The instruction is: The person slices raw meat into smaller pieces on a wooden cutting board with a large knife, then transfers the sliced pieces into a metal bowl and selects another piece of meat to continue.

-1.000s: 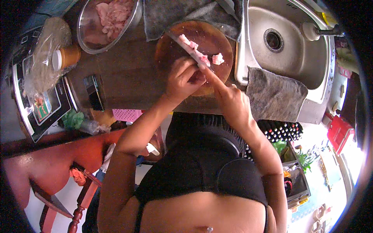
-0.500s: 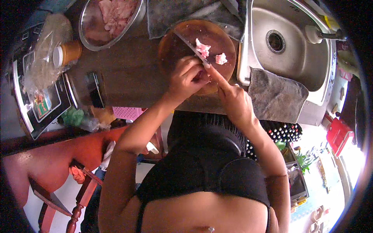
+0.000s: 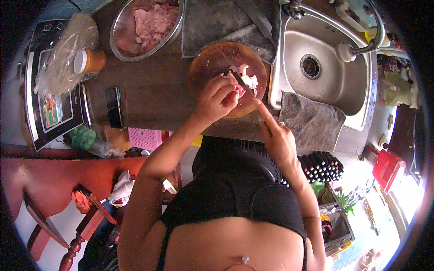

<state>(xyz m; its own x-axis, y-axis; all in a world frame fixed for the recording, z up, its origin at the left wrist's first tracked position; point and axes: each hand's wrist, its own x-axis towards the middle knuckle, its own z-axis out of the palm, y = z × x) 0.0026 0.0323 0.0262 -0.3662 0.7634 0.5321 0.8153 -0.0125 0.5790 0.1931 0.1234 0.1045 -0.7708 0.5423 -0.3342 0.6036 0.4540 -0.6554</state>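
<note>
My left hand [image 3: 216, 100] is closed on raw pale-pink meat [image 3: 237, 89] on the round wooden board [image 3: 201, 67]. My right hand [image 3: 278, 140] grips a knife [image 3: 244, 84], index finger stretched along it, with the blade angled up-left against the meat beside my left fingers. Cut pieces [image 3: 251, 80] lie clustered around the blade. The meat under my left fingers is partly hidden. Behind and left of the board, a steel bowl [image 3: 120, 43] holds more raw meat [image 3: 152, 25].
Grey cloths [image 3: 203, 27] lie behind the board, a dark blade [image 3: 257, 22] on them. A steel sink [image 3: 339, 86] with tap is right, a cloth [image 3: 309, 119] over its front edge. Left are a jar [image 3: 89, 61], plastic bag [image 3: 68, 49], phone [image 3: 114, 107] and black appliance [image 3: 34, 108].
The knife and my right hand have shifted down toward me. The pieces that lay apart now form a cluster by my left fingers. The whole view has also shifted slightly.
</note>
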